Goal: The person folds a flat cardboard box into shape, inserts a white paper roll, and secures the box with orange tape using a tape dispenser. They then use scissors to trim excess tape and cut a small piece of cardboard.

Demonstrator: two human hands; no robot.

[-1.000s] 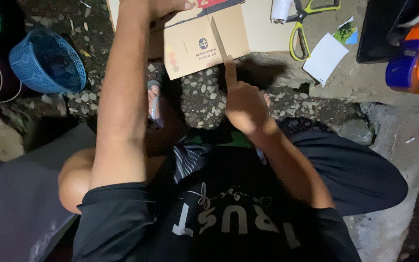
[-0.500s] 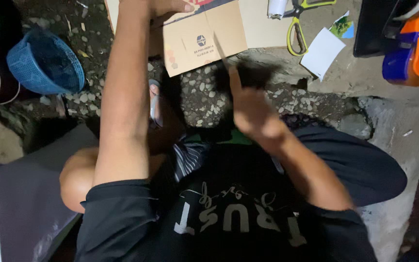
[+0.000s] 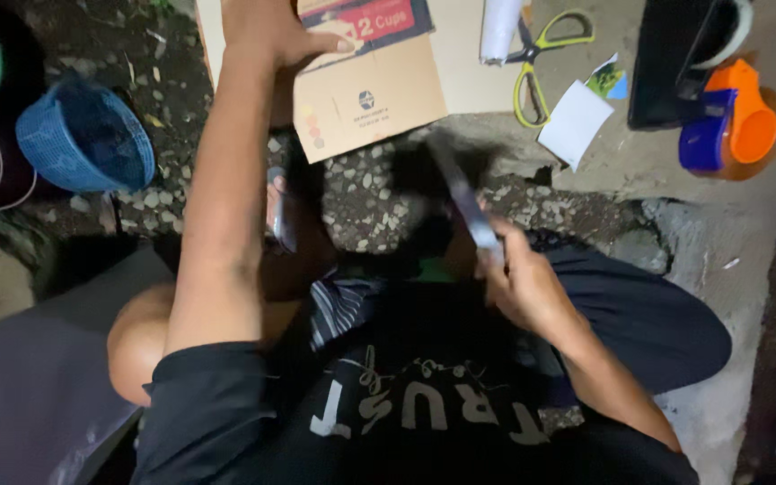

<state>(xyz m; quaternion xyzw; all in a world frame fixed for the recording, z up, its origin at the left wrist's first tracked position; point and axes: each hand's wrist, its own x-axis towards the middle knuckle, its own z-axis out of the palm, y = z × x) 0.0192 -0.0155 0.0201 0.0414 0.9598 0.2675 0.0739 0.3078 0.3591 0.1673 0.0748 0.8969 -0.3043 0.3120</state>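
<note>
My left hand reaches forward and rests on a flat brown cardboard sheet with a red label; the thumb lies on top and the fingers are cut off by the frame's top edge. My right hand is close to my body, above my lap. It grips a thin grey blade-like tool that points up and left toward the cardboard's near edge. The tool is blurred and does not touch the cardboard.
Yellow-handled scissors, a white roll and a white card lie right of the cardboard. A blue and orange tape dispenser and a black box are at the far right. A blue basket stands left on gravel.
My right hand has drawn back from the cardboard's near edge toward my body, with the tool still in it. My left hand has stayed on the cardboard.
</note>
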